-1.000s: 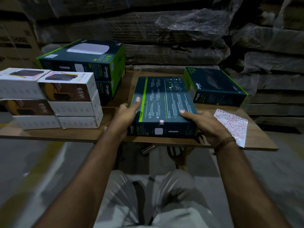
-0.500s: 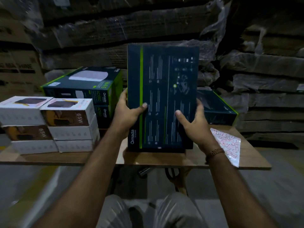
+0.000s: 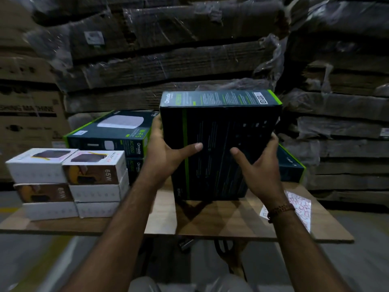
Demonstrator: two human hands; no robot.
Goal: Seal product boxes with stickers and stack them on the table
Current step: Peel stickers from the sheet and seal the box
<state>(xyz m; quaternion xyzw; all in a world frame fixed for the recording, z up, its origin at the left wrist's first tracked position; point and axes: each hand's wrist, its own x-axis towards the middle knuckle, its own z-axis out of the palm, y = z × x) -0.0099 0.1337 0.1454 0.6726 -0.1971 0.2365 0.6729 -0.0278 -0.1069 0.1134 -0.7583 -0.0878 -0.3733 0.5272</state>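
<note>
A dark teal product box (image 3: 219, 131) with a green stripe stands upright above the wooden table (image 3: 210, 220), its narrow top face tipped toward me. My left hand (image 3: 166, 152) grips its left edge, thumb across the near face. My right hand (image 3: 259, 167) grips its right edge, thumb also on the near face. A white sticker sheet (image 3: 301, 209) with red marks lies on the table at the right, partly hidden by my right wrist. Two like boxes are stacked at the back left (image 3: 113, 135). Another teal box (image 3: 292, 167) lies behind the held one at the right.
Several white 65W boxes (image 3: 69, 182) are stacked in two columns on the table's left part. Wrapped flat cardboard stacks (image 3: 168, 60) fill the whole background. A brown carton (image 3: 27, 123) stands at the far left. My knees show below the table's near edge.
The box went from lying flat on the table to standing upright in both hands, and now tilts so its top face shows. The view has tilted upward.
</note>
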